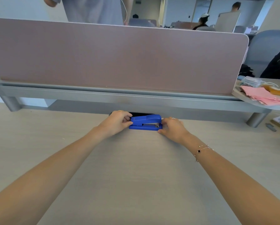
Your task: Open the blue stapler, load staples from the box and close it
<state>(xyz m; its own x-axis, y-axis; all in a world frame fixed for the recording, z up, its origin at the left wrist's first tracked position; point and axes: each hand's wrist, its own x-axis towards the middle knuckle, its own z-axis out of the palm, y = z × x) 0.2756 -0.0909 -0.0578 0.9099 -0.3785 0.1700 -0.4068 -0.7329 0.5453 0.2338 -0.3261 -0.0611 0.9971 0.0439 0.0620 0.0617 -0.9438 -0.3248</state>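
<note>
The blue stapler (145, 122) lies closed on the light wooden desk (132, 176), near its far edge, with its metal nose pointing right. My left hand (118, 121) grips the stapler's rear end, thumb and fingers pinched on it. My right hand (172, 127) rests against the front end, fingers curled around the base. A dark flat object (142, 114) lies just behind the stapler, mostly hidden. I see no staple box.
A mauve partition (116, 59) on a grey rail (119, 96) blocks the far side. Pink papers (264, 96) and face masks (251, 82) sit on a shelf at right. A grey marker (271, 127) lies at far right. People are beyond the partition.
</note>
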